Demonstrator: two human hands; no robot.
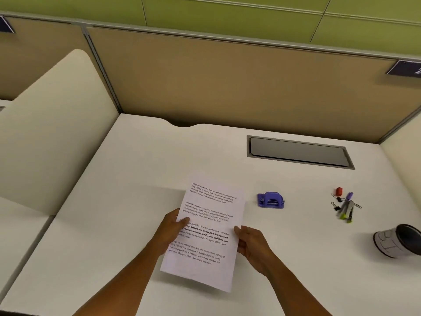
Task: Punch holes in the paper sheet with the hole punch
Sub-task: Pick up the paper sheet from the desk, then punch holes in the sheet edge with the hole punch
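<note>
A white paper sheet (205, 233) with several printed paragraphs is held above the white desk (114, 224), tilted a little to the right. My left hand (172, 229) grips its left edge, thumb on top of the print. My right hand (252, 245) grips its right edge, thumb on the page. A purple hole punch (270, 200) sits on the desk just right of the sheet's upper corner, apart from both hands.
At the right lie binder clips, markers and a small red item (344, 205). A tipped-over cup (399, 240) lies near the right edge. A grey cable tray lid (298, 151) is set into the desk at the back. Tan partition walls enclose the desk.
</note>
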